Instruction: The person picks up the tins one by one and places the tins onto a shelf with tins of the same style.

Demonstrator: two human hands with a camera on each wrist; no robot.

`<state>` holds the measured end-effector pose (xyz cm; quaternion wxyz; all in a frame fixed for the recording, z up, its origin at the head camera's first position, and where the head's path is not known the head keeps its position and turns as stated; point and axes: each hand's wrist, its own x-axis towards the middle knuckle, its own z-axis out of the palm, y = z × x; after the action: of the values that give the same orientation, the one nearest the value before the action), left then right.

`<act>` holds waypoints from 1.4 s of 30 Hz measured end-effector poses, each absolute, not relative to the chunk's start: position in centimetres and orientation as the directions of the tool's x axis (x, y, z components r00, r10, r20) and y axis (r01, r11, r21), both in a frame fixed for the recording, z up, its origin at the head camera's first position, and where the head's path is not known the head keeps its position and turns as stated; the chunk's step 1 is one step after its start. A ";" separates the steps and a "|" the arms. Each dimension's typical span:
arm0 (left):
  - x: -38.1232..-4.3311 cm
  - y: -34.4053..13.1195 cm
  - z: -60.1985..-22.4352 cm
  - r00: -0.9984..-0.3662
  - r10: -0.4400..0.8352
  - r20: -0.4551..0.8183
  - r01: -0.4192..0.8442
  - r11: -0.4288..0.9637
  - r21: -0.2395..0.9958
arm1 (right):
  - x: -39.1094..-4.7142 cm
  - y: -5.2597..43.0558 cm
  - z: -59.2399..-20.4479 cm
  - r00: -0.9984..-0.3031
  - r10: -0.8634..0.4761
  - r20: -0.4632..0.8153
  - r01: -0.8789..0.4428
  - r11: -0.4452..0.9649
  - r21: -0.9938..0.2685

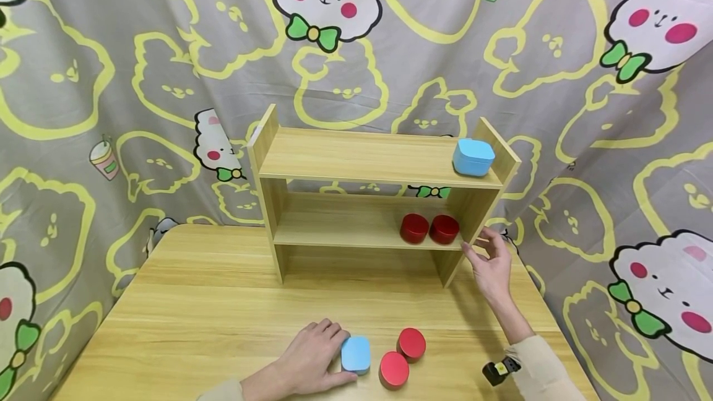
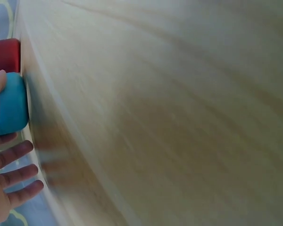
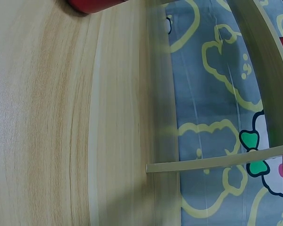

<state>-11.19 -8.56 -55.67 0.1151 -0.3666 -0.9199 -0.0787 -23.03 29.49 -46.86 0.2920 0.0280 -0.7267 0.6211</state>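
On the table's near part, my left hand [image 1: 312,354] holds a small light-blue rounded-square box [image 1: 355,353] between thumb and index finger. In the left wrist view the thumb lies against the blue box [image 2: 13,104], and the other fingers [image 2: 21,192] spread out beside it. To the right of that box stand two red round tins [image 1: 411,343], close together. My right hand [image 1: 492,268] grips the right side panel of a wooden two-tier shelf [image 1: 356,159], thumb at the front edge, fingers partly hidden behind the panel.
Two more red tins [image 1: 414,228] sit side by side at the right of the middle board. Another blue box [image 1: 473,157] rests on the top board's right end. A patterned curtain [image 1: 356,67] hangs behind the wooden table [image 1: 184,302]. A black device [image 1: 500,370] is by the right sleeve.
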 end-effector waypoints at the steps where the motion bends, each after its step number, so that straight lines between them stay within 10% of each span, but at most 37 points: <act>1: -11.2 -8.5 -55.6 -0.707 0.656 0.265 0.691 0.720 0.063 | -23.0 29.5 -46.8 -0.829 0.321 0.459 -0.404 0.225 -0.887; 42: -12.7 -6.8 -50.4 -0.713 0.526 0.463 0.643 0.754 0.135 | -22.9 29.5 -46.9 -0.835 0.330 0.441 -0.400 0.188 -0.897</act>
<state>-12.72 -6.76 -50.41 0.2028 -0.3198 -0.9141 -0.1448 -22.85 29.55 -46.93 0.2864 0.0246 -0.7154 0.6369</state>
